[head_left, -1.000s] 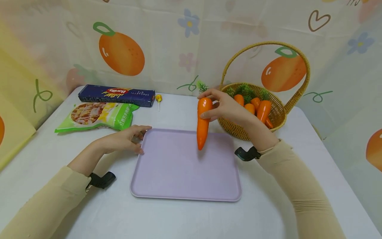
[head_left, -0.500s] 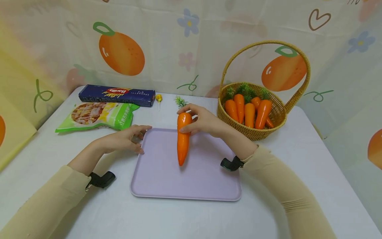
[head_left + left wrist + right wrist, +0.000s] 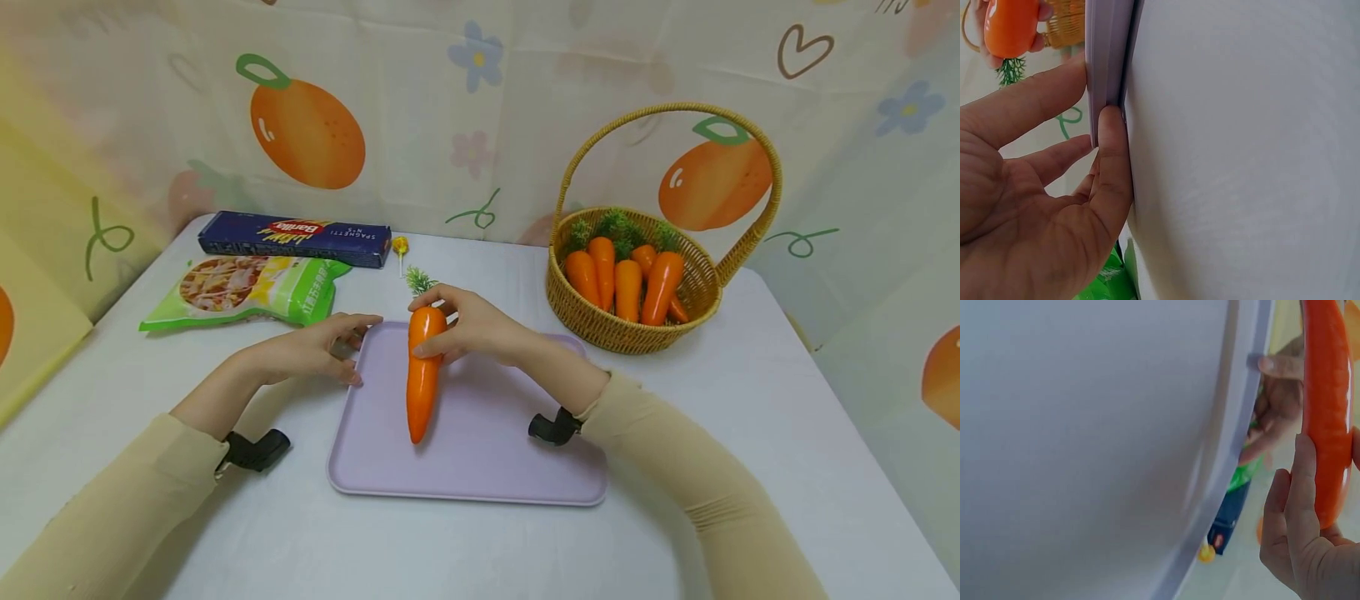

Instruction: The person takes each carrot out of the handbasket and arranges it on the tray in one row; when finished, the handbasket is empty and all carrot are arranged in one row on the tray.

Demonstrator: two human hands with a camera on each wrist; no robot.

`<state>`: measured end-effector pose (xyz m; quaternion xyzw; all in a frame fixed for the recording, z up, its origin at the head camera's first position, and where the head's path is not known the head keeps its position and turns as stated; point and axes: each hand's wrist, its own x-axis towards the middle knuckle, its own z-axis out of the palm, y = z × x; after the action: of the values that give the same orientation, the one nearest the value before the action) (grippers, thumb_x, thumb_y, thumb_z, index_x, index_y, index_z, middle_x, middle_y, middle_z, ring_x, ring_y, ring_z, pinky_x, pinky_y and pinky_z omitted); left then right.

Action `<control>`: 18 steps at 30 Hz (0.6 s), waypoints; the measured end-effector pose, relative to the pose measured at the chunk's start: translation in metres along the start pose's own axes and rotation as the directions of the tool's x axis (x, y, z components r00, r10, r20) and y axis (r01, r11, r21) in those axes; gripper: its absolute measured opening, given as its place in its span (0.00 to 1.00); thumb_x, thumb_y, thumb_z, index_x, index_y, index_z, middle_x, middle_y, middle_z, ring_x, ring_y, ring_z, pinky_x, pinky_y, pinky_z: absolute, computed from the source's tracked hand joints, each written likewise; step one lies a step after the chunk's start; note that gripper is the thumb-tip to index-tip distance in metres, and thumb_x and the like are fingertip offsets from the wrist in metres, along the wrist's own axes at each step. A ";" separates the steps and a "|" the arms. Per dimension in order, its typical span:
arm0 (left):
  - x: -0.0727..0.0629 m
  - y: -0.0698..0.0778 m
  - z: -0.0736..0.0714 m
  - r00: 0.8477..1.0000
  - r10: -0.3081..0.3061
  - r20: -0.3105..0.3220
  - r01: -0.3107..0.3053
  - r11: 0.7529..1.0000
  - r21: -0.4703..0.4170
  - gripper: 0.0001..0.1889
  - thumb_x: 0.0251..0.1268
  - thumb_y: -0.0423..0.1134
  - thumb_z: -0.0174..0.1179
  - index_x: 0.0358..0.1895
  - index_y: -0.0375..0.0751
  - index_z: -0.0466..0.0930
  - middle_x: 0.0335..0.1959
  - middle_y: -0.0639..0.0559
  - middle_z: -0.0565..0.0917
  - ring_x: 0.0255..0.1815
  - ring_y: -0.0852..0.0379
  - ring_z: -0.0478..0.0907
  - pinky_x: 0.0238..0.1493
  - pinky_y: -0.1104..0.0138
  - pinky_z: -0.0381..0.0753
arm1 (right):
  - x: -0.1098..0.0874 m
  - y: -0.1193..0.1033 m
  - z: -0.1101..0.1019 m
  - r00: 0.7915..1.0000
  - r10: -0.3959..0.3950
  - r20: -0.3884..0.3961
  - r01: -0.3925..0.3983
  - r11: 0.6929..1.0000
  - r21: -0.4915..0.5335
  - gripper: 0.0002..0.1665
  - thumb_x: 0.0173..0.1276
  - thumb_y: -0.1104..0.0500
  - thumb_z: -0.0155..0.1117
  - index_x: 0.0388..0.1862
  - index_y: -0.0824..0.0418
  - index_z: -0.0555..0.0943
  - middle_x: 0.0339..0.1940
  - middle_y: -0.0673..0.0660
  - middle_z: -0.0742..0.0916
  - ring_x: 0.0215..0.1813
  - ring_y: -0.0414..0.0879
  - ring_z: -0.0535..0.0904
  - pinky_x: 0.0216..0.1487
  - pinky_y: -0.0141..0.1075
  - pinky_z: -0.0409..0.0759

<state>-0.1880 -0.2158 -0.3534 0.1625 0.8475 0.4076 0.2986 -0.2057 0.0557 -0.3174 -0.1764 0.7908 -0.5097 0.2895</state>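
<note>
The right hand grips an orange carrot near its thick upper end. It hangs above the left part of a lilac tray, tip toward the near side, green leaves beyond the fingers. In the right wrist view, fingers hold the carrot from beneath; part of the hand is cut off. The left hand lies at the tray's left side near the far corner, thumb and fingers spread apart. Seen from the left wrist, its fingertips touch the tray's rim.
Several more carrots sit in a wicker basket with a tall handle, back right. A blue spaghetti box, a green food bag and a yellow lollipop lie back left. A printed cloth hangs behind the table.
The right hand has carried the carrot leftward and nearer, from beside the basket to over the tray's left part. The left hand and tray have stayed in place.
</note>
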 end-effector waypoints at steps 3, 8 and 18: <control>0.000 0.000 0.000 1.000 0.000 -0.001 0.000 1.000 0.001 0.47 0.59 0.41 0.67 0.79 0.47 0.49 0.75 0.36 0.55 0.69 0.39 0.59 0.67 0.44 0.70 | 0.002 0.001 0.007 1.000 0.015 0.011 -0.015 1.000 0.004 0.35 0.55 0.60 0.75 0.63 0.54 0.74 0.56 0.62 0.76 0.49 0.52 0.80 0.41 0.38 0.87; -0.001 0.001 0.000 1.000 0.007 -0.007 -0.007 1.000 0.003 0.47 0.59 0.40 0.68 0.78 0.45 0.50 0.73 0.36 0.56 0.68 0.40 0.60 0.66 0.47 0.71 | 0.004 0.000 0.018 0.999 0.041 0.017 -0.041 0.999 0.006 0.35 0.55 0.60 0.76 0.63 0.53 0.74 0.55 0.62 0.76 0.47 0.51 0.80 0.40 0.38 0.87; -0.001 0.000 0.000 1.000 0.017 -0.008 -0.017 1.000 -0.009 0.46 0.58 0.40 0.67 0.78 0.46 0.51 0.74 0.35 0.55 0.68 0.40 0.60 0.65 0.47 0.72 | 0.010 -0.001 0.033 0.999 0.037 0.020 -0.037 0.999 0.013 0.35 0.57 0.60 0.75 0.63 0.53 0.73 0.57 0.62 0.77 0.47 0.49 0.80 0.38 0.38 0.87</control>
<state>-0.1871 -0.2160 -0.3530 0.1666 0.8455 0.4145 0.2926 -0.1919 0.0263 -0.3298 -0.1648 0.7877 -0.5075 0.3079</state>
